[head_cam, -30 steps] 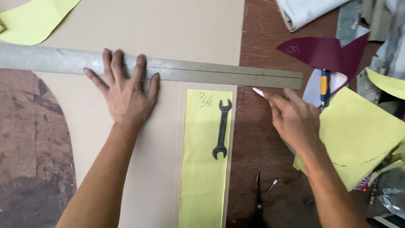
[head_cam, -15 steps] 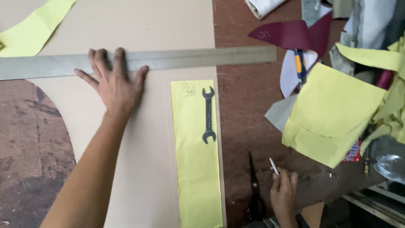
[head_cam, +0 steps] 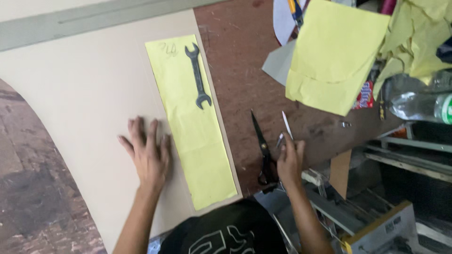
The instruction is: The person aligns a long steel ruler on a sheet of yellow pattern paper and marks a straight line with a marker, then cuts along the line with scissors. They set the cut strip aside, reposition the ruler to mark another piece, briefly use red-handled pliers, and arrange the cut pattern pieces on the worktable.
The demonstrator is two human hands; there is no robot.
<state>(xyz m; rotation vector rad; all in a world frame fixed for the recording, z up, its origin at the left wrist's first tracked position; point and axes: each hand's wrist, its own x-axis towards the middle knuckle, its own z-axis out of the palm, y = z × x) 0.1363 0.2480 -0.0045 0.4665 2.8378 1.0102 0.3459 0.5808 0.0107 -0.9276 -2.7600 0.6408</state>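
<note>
My left hand (head_cam: pixel 147 154) lies flat, fingers spread, on a large beige sheet (head_cam: pixel 89 94) just left of a long yellow paper strip (head_cam: pixel 190 122). A black open-ended wrench (head_cam: pixel 197 75) rests on the upper part of that strip. My right hand (head_cam: pixel 289 157) is at the table's near edge, closed on a thin white stick (head_cam: pixel 286 125) that points up from the fingers. Black scissors (head_cam: pixel 262 148) lie on the brown tabletop right beside that hand, to its left.
A long grey metal ruler (head_cam: pixel 94 19) crosses the top of the beige sheet. Yellow paper pieces (head_cam: pixel 336 54) and a clear plastic bottle (head_cam: pixel 419 101) crowd the right side. Metal framing (head_cam: pixel 348 211) sits below the table edge.
My left hand has left the ruler and slid down the beige sheet to beside the yellow strip. My right hand stays at the near edge by the scissors. The view has tilted downward.
</note>
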